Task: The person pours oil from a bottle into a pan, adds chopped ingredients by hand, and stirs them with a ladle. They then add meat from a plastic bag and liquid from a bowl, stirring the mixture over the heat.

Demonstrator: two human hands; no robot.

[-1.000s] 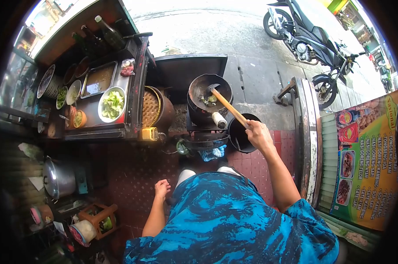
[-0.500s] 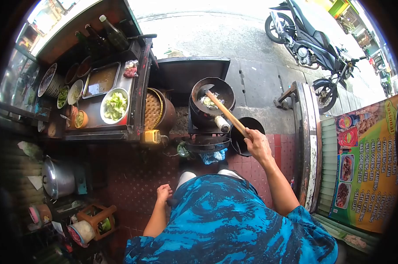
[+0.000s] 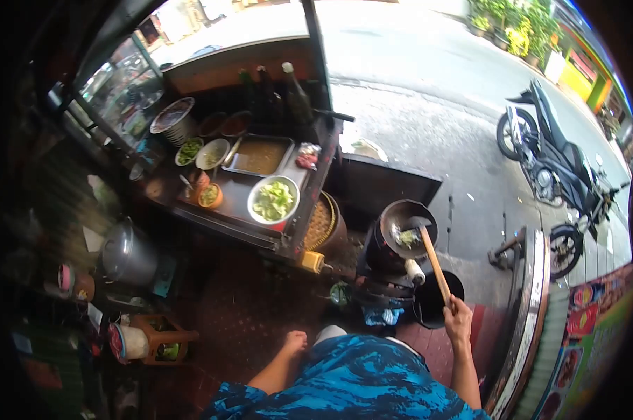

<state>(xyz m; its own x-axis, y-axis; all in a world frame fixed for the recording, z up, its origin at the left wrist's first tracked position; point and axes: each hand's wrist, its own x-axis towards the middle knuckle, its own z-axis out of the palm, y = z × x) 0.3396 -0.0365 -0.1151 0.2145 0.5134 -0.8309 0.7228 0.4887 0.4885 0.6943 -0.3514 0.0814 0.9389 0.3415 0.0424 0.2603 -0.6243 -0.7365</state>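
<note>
Holds wooden-handled spatula (image 3: 432, 259) in right hand (image 3: 458, 318), fingers wrapped round the handle's end. Has the spatula's head inside wok (image 3: 398, 210), next to pale and green food (image 3: 406, 239); can't tell if touching. Wrapped wok handle (image 3: 414, 271) on the body side, black bucket (image 3: 428, 308) near right hand. Carries left hand (image 3: 295, 343) loosely curled near blue patterned shirt (image 3: 358, 371); can't tell finger gap. Off to the left, on cart counter (image 3: 236, 203): white bowl (image 3: 252, 208) of cut greens, shallow metal tray (image 3: 293, 143) behind.
</note>
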